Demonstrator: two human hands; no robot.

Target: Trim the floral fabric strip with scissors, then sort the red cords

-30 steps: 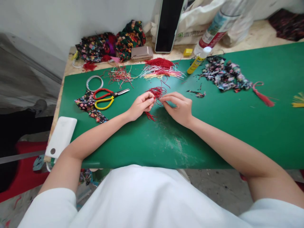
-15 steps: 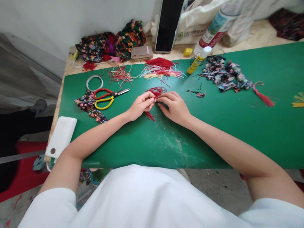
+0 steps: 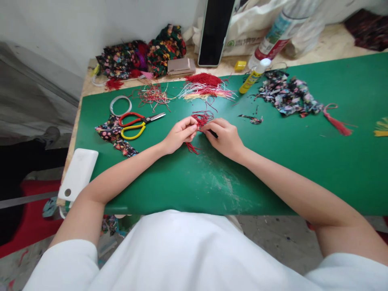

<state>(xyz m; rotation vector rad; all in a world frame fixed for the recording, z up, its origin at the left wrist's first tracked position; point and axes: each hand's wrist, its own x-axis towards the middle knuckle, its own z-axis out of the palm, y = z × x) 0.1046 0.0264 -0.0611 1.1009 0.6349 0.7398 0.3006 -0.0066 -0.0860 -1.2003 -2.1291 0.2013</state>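
Note:
A bundle of red threads (image 3: 202, 117) runs through my hands above the green mat (image 3: 182, 182); its loops spread out behind the fingers and its cut ends hang down in front. My left hand (image 3: 184, 134) is closed round the middle of the bundle. Pinched fingertips of my right hand (image 3: 222, 137) meet the left fingers at the same threads. What exactly sits between the right fingertips is too small to tell. Behind both hands lies a pile of red, white and pink cords (image 3: 207, 87).
Left of my hands are scissors (image 3: 136, 123), a tape roll (image 3: 120, 106), floral cloth (image 3: 113, 135) and a white power bank (image 3: 79, 176). A glue stick (image 3: 253, 79), dark floral scraps (image 3: 285, 93) and a red tassel (image 3: 338, 121) lie to the right. A phone (image 3: 216, 32) leans at the back.
My right hand's fingers have curled in more and the hand has shifted slightly. The left hand keeps its hold on the red threads.

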